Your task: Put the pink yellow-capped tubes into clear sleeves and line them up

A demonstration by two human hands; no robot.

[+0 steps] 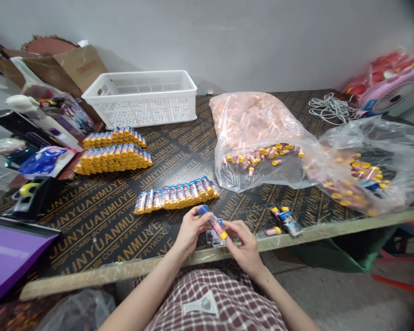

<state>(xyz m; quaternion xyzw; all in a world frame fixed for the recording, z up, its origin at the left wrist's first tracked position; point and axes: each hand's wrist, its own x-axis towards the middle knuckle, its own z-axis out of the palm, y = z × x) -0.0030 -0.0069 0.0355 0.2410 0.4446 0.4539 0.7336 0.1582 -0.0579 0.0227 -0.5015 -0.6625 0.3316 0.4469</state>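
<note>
Close to the table's front edge, a small clear tube (pixel 215 223) with a blue cap and a yellow end tilts between my hands. My left hand (pixel 191 230) pinches it by the blue end. The fingers of my right hand (pixel 242 243) close on it near the yellow end. Clear plastic pieces (pixel 212 238) lie just below it, partly hidden. Beyond my hands stands a row of labelled tubes (pixel 175 195) with blue and yellow ends. To the right lie a loose pink-and-yellow tube (pixel 273 231) and a blue labelled wrapper (pixel 290 223).
Stacked tubes (pixel 113 156) stand at left, before a white basket (pixel 145 108). A large plastic bag (pixel 255 119) of pink-and-yellow tubes lies behind; a second open bag (pixel 400 156) is at right. A pink fan (pixel 389 92) and white cord (pixel 331 108) sit far right.
</note>
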